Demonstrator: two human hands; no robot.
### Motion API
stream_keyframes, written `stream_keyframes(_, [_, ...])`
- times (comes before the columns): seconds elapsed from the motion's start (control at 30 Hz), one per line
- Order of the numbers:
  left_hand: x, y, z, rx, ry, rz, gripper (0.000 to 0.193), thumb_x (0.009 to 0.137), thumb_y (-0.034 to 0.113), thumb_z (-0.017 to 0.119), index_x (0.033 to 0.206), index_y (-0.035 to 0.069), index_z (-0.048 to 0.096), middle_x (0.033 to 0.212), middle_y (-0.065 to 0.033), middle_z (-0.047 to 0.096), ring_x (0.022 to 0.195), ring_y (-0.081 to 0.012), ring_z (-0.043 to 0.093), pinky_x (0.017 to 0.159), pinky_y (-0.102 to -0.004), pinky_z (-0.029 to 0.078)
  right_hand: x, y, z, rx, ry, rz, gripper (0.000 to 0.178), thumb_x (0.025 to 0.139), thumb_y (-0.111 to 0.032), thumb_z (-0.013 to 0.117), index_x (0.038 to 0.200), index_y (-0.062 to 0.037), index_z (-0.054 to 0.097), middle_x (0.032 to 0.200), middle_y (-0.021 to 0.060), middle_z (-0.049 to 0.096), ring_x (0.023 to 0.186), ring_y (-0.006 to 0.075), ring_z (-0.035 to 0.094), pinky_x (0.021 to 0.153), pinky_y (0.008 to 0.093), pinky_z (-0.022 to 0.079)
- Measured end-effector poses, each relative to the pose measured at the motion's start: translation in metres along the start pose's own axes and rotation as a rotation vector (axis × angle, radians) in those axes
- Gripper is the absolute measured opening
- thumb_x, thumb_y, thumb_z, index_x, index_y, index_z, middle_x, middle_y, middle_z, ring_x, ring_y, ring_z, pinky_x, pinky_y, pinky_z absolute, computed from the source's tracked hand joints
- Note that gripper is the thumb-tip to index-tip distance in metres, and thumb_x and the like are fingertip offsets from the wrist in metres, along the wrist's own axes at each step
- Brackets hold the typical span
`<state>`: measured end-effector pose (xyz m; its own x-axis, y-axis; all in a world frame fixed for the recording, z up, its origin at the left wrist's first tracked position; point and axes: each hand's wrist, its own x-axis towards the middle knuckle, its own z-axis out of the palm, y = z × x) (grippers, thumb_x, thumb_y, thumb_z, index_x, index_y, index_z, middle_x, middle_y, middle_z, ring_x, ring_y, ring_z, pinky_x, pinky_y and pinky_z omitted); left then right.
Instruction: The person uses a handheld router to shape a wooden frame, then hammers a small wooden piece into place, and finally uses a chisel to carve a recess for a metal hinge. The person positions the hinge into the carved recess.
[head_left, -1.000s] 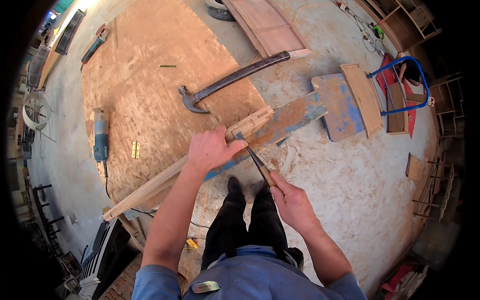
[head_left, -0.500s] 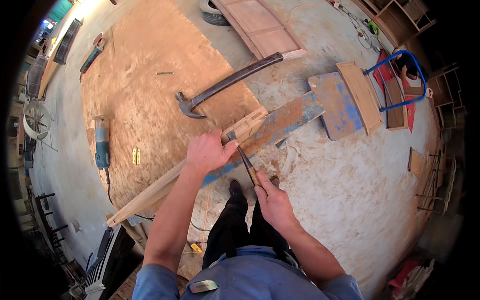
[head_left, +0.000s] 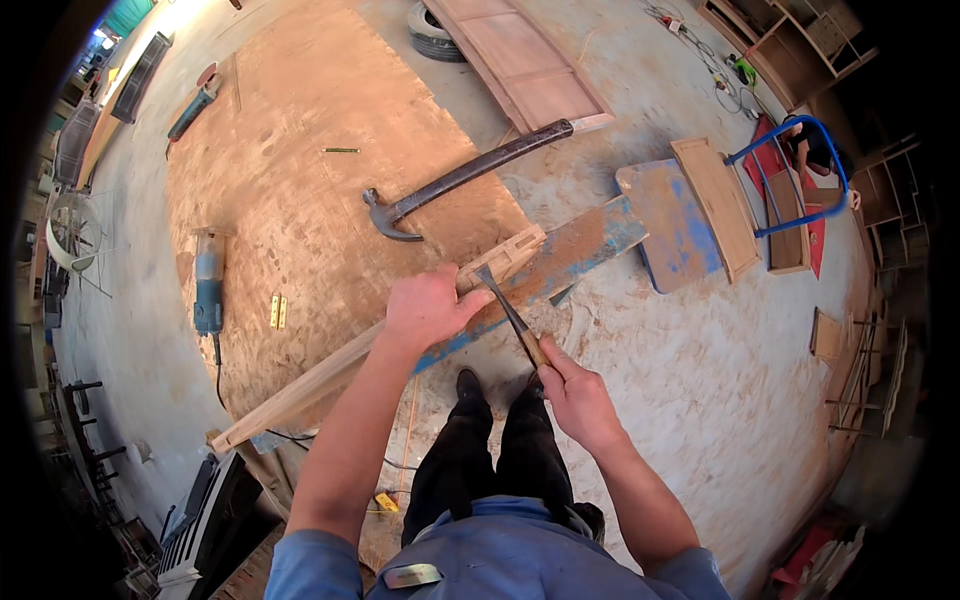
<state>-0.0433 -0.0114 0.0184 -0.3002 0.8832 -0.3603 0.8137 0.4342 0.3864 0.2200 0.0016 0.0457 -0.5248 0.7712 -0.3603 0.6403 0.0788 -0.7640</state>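
Observation:
My left hand [head_left: 428, 308] is closed over a long pale wooden rail [head_left: 300, 393], which lies slantwise along the near edge of the plywood worktop [head_left: 290, 210]. Slots are cut in the rail near its far right end. In my right hand [head_left: 582, 402] is a wood chisel [head_left: 512, 315], gripped by its handle. Its blade points up and left, and the tip is at the rail just beside my left thumb. Whether the tip touches the wood is hard to see. Beyond my hands, a claw hammer [head_left: 480, 172] with a dark handle rests on the worktop.
A sawdust-covered blue plank [head_left: 590, 237] juts out right of the rail. On the worktop lie a blue power tool [head_left: 207, 290], yellow hinges [head_left: 278, 312] and a pencil [head_left: 341, 150]; an angle grinder [head_left: 195, 108] sits at its far left. A blue-handled cart [head_left: 790, 230] stands right, near another person.
The chisel tip has shifted a little right along the rail, and my right hand has swung outward to the right with the handle. My left hand keeps its place on the rail.

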Motion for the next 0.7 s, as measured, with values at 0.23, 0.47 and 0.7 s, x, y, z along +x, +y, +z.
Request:
stream_keyframes(0.23, [-0.007,-0.004,0.001,-0.027,0.138,0.051,0.059,0.091,0.047,0.066,0.129,0.004,0.053,0.096,-0.0196,0.073,0.09,-0.0389,0.072,0.076,-0.0494,0.057,-0.015,-0.005,0.001,0.586,0.086,0.172,0.032,0.096,-0.009,0.065,0.126,-0.001,0.057,0.07,0.0024,0.058,0.055,0.0085,0.055,0.048,0.0257,0.046])
stream_keyframes(0.47, [0.002,-0.013,0.017,-0.054,0.53,0.528,0.049,0.087,0.019,0.07,0.133,0.012,0.055,0.13,-0.0161,0.061,0.115,-0.0358,0.064,0.087,-0.0464,0.056,0.067,-0.011,-0.007,0.443,0.224,0.09,0.024,0.099,-0.019,0.063,0.116,-0.0028,0.057,0.094,0.0065,0.063,0.075,0.0118,0.061,0.055,0.0263,0.052])
stream_keyframes(0.7, [-0.026,-0.172,-0.023,-0.163,0.712,-0.318,0.024,0.096,0.019,0.059,0.115,0.011,0.071,0.108,-0.0165,0.073,0.098,-0.0373,0.069,0.084,-0.0466,0.055,0.159,-0.017,0.012,0.56,0.165,-0.027,0.048,0.101,-0.03,0.064,0.138,-0.0015,0.054,0.121,0.0049,0.059,0.102,0.0153,0.06,0.091,0.0396,0.055])
